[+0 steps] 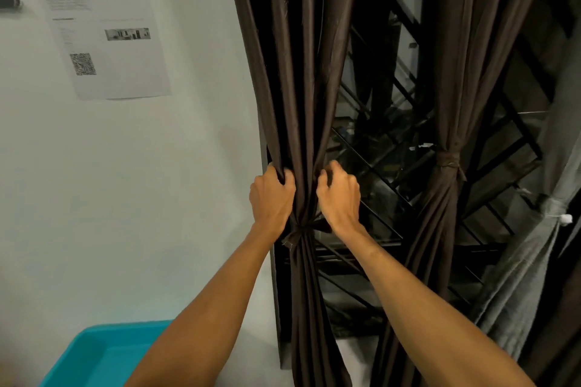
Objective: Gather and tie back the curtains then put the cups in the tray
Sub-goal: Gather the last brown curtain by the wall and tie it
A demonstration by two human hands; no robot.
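Observation:
A dark brown curtain (298, 72) hangs at the left edge of the window, cinched by a knotted tie (298, 231) of the same fabric. My left hand (272, 198) grips the curtain's left folds just above the knot. On the right side of the bunch, at the same height, my right hand (339, 198) has its fingers curled into the fabric. A second brown curtain (452, 88) to the right is bound with its own tie (448, 159). A turquoise tray (94, 358) sits at the bottom left. No cups are in view.
A white wall (141, 198) with a printed sheet (103, 25) fills the left. Behind the curtains is a dark window with a black metal grille (393, 141). A grey curtain (534, 261), tied with a white cord, hangs at the far right.

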